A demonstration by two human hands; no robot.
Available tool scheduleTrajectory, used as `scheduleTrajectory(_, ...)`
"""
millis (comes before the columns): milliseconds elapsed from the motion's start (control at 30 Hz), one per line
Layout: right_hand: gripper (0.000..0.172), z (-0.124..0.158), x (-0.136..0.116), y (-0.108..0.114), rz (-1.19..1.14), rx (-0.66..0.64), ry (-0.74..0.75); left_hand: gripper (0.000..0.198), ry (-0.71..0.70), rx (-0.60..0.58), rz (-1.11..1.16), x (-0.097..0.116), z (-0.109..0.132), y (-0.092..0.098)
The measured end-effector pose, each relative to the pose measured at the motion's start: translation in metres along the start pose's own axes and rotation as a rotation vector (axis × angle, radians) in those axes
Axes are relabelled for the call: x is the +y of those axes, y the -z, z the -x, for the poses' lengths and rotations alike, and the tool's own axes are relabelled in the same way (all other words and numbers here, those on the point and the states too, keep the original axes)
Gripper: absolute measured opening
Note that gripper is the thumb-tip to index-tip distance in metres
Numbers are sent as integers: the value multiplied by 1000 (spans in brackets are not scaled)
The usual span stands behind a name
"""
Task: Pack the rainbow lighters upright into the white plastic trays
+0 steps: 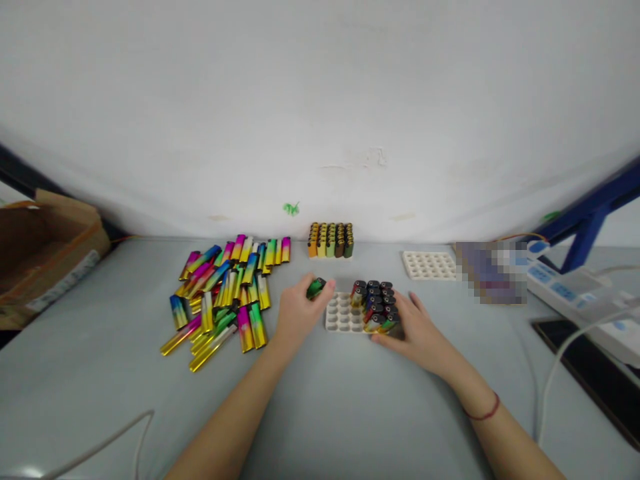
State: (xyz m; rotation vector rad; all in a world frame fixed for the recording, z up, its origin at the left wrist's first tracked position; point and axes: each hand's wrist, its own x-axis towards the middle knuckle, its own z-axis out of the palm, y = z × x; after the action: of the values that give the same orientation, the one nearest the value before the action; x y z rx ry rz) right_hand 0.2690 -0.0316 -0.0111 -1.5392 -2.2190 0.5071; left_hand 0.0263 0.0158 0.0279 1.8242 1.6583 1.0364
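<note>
My left hand point(299, 311) is closed around a green lighter point(315, 288), held just left of a white tray point(341, 315) with round sockets. The tray's right half holds several lighters point(375, 303) standing upright with dark caps; its left sockets are bare. My right hand point(416, 331) rests against the tray's right side, fingers curled by the standing lighters, thumb at the front corner. A pile of shiny multicoloured lighters point(225, 293) lies loose on the grey table point(320, 413) to the left of my left hand.
A full block of lighters point(331, 240) stands by the white wall. An unfilled white tray point(429, 265) lies at the right. A cardboard box point(45, 257) sits far left. A power strip point(575, 293), cables and a dark panel point(595, 373) occupy the right side.
</note>
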Motion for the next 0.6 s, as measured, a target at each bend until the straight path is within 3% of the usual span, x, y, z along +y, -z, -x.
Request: scheduleTrajectory(600,79,1,3,-3,-1,20,20,35,69,93,93,5,1,3)
